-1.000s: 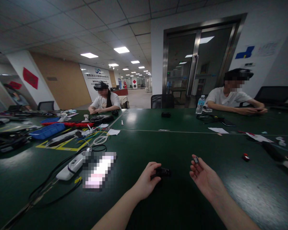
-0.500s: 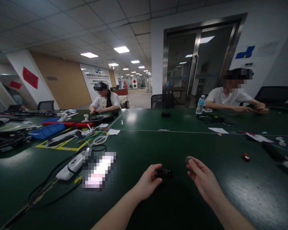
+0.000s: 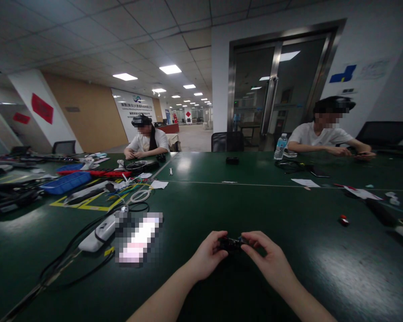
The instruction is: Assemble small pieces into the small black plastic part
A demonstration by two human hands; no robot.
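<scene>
On the dark green table, my left hand (image 3: pixel 206 256) is closed around the left end of a small black block-like object (image 3: pixel 231 243), thumb and fingers on opposite sides. My right hand (image 3: pixel 267 256) pinches at the block's right end with thumb and forefinger. Between those fingertips is a small greyish piece, mostly hidden, and it appears to touch the block. What exactly the block and the piece are cannot be made out.
Left of my hands lie a lit, blurred phone-like screen (image 3: pixel 141 238) and a white power strip (image 3: pixel 100 232) with black cables. A small red-and-black item (image 3: pixel 343 220) rests to the right. Two people sit across the table, near a water bottle (image 3: pixel 280 146).
My right hand has moved left, bringing the small greyish piece from open space to the black block's right end. My left hand stays on the block.
</scene>
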